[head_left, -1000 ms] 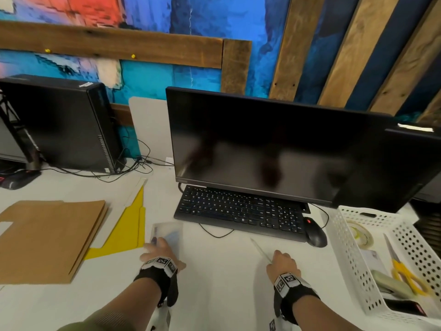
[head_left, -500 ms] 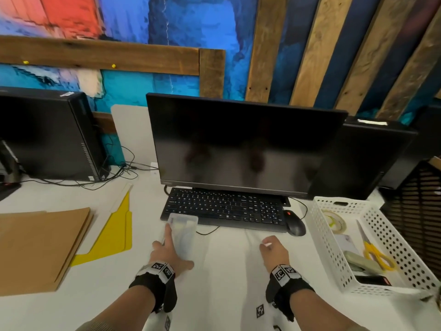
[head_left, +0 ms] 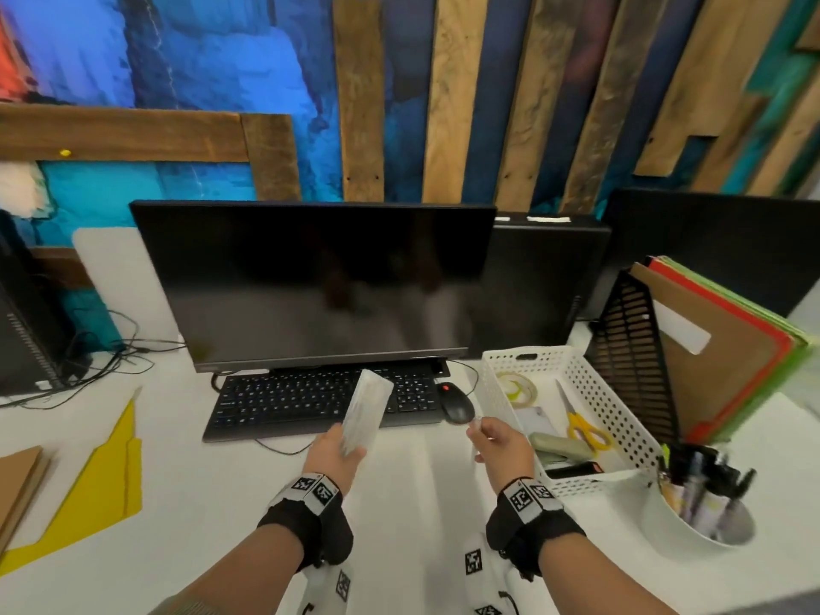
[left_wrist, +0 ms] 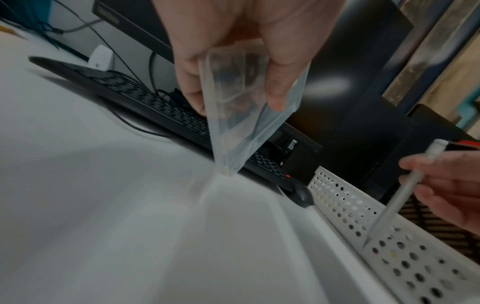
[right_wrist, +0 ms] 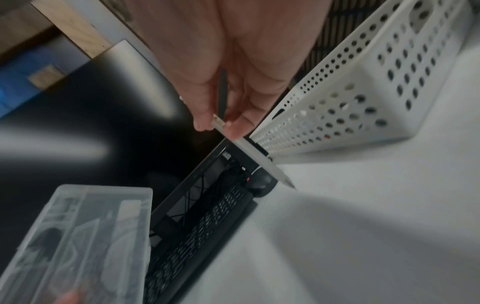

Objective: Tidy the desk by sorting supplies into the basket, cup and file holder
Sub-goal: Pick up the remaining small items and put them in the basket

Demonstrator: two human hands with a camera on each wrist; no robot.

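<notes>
My left hand (head_left: 338,446) grips a clear plastic case (head_left: 366,409) and holds it above the desk in front of the keyboard; the left wrist view shows the case (left_wrist: 241,115) pinched between thumb and fingers. My right hand (head_left: 492,440) pinches a thin white pencil (right_wrist: 255,153) just left of the white perforated basket (head_left: 497,383), tip pointing down at the desk. The basket holds tape, yellow scissors (head_left: 585,430) and a stapler. A white cup (head_left: 692,523) with several pens stands at the front right. The black mesh file holder (head_left: 630,352) holds several coloured folders.
A black keyboard (head_left: 310,399), mouse (head_left: 453,403) and monitor (head_left: 319,281) sit at the middle of the desk. A yellow folder (head_left: 102,477) and brown folders (head_left: 20,477) lie at the left. Cables and a black computer case stand at the far left.
Both hands have lifted off the desk and moved right toward the basket, the left carrying the clear case, the right the pencil. The view has swung right, revealing the cup and file holder.
</notes>
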